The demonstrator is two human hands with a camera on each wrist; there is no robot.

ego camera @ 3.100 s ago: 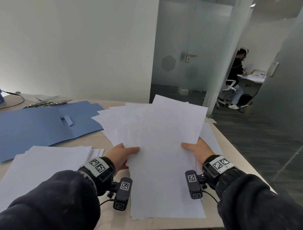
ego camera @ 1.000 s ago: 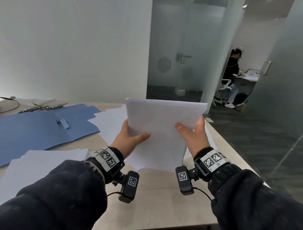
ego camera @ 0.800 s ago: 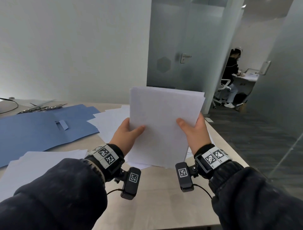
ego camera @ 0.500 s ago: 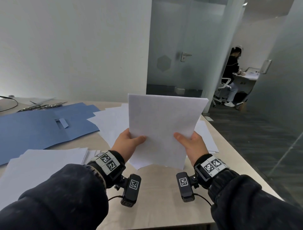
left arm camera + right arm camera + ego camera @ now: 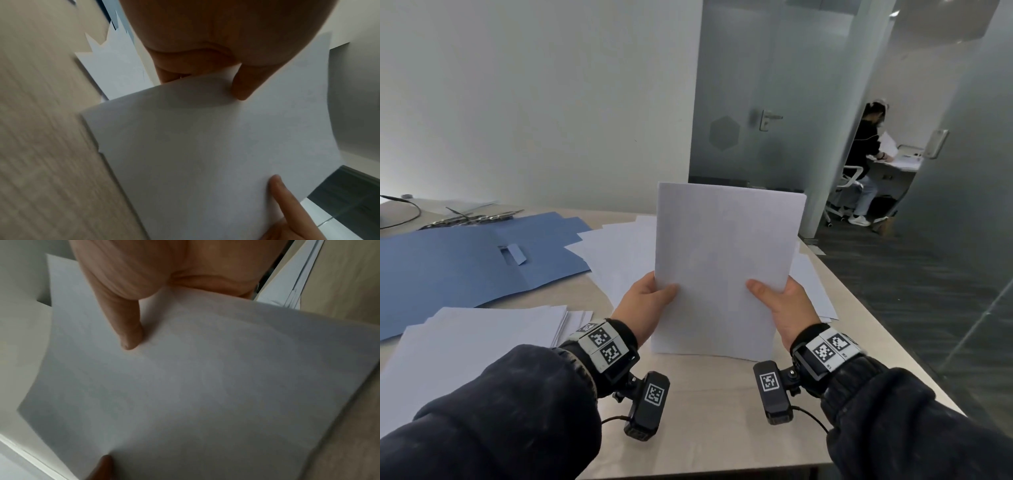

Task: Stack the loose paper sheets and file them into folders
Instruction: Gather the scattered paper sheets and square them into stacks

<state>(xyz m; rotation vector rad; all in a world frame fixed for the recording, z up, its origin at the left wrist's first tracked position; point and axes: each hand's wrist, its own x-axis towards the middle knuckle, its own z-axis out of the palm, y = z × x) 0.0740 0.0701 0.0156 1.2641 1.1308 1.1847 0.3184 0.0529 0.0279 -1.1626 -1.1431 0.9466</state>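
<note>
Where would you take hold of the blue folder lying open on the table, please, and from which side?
Probably at the blue folder's near long edge, coming from the person's own side. It lies flat and open, so fingers must slide under an edge; that one is bare, while the far-right corner runs beside the loose sheets.

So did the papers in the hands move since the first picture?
Yes. The paper stack came up off the table, from lying fanned out flat to standing upright with squared edges, its bottom edge near the tabletop.
</note>
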